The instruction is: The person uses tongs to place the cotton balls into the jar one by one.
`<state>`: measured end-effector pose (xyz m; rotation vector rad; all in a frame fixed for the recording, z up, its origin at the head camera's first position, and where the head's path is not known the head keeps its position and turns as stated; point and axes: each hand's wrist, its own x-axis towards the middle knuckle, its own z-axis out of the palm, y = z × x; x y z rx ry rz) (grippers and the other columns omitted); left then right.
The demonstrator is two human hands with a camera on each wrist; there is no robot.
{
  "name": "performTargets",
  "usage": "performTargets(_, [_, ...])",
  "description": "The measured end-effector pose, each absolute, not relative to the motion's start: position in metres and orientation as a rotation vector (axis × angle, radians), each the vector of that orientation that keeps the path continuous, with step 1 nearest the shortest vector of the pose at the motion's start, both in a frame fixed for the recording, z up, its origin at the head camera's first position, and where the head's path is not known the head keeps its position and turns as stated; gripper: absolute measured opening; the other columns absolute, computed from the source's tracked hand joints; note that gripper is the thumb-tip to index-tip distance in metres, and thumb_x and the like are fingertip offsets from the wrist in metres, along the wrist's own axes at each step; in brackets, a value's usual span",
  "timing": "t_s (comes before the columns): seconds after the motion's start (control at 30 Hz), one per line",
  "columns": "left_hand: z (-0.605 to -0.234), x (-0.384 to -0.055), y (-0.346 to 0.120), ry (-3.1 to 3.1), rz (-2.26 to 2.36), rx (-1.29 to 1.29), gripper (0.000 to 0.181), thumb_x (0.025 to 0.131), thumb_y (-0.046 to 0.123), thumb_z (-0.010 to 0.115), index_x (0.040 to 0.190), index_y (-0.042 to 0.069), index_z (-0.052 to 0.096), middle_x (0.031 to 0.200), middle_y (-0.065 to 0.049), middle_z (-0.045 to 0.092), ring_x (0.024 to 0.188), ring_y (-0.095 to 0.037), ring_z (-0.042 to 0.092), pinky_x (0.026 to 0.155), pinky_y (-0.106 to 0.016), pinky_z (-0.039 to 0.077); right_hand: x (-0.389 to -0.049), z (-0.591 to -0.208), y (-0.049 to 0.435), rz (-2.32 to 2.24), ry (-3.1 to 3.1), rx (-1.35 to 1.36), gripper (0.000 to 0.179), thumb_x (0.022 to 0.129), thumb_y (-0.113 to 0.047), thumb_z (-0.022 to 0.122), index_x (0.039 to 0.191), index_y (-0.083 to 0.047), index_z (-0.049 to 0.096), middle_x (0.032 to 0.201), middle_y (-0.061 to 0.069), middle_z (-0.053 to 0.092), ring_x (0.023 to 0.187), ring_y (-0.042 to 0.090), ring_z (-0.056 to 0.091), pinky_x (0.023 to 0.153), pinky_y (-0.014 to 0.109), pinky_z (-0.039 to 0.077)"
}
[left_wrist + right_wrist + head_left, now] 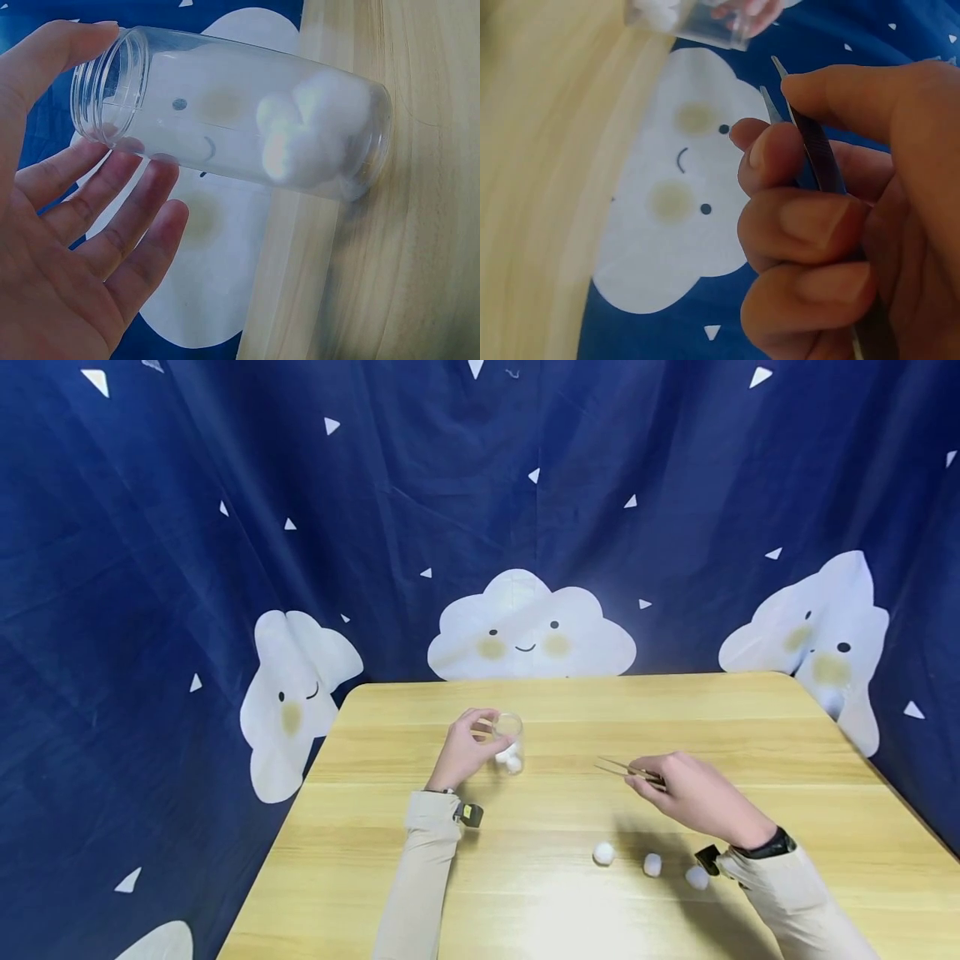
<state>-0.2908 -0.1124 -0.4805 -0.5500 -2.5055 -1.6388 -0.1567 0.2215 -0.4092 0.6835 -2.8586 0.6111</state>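
My left hand (467, 750) holds a clear jar (217, 112) near its open, threaded mouth, thumb on one side and fingertips on the other. Several white cotton balls (319, 135) lie at the bottom of the jar, which stands upright at the table in the head view. In my right hand (697, 795) is a pair of metal tweezers (823, 157), pinched between thumb and fingers. Its tips stand slightly apart with nothing between them, pointing left toward the jar.
On the wooden table (360, 860), a row of three loose pieces lies below the right hand: a left cotton ball (603, 853), a middle one (652, 865) and a right one (697, 877) near the sleeve. A dark blue curtain (420, 468) with clouds hangs behind the table.
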Motion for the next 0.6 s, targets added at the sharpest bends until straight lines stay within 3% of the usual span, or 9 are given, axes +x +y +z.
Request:
performTargets(0.23, [-0.48, -0.29, -0.112, -2.53, -1.641, -0.52, 0.053, 0.082, 0.035, 0.087, 0.127, 0.013, 0.069, 0.125, -0.005, 0.068, 0.11, -0.025, 0.068, 0.096, -0.042, 0.059, -0.142, -0.425, 0.23, 0.645, -2.877, 0.699, 0.026, 0.102, -0.022, 0.066, 0.078, -0.031, 0.059, 0.062, -0.021, 0.036, 0.054, -0.007, 0.033, 0.053, 0.018, 0.034])
performTargets(0.6, [-0.481, -0.291, -0.112, -2.524, -1.669, -0.527, 0.054, 0.083, 0.035, 0.087, 0.127, 0.011, 0.068, 0.127, -0.008, 0.067, 0.114, -0.033, 0.067, 0.099, -0.046, 0.058, -0.127, -0.444, 0.24, 0.692, -2.962, 0.744, 0.018, 0.104, -0.025, 0.062, 0.088, -0.025, 0.07, 0.066, -0.021, 0.049, 0.054, -0.008, 0.035, 0.059, 0.019, 0.039])
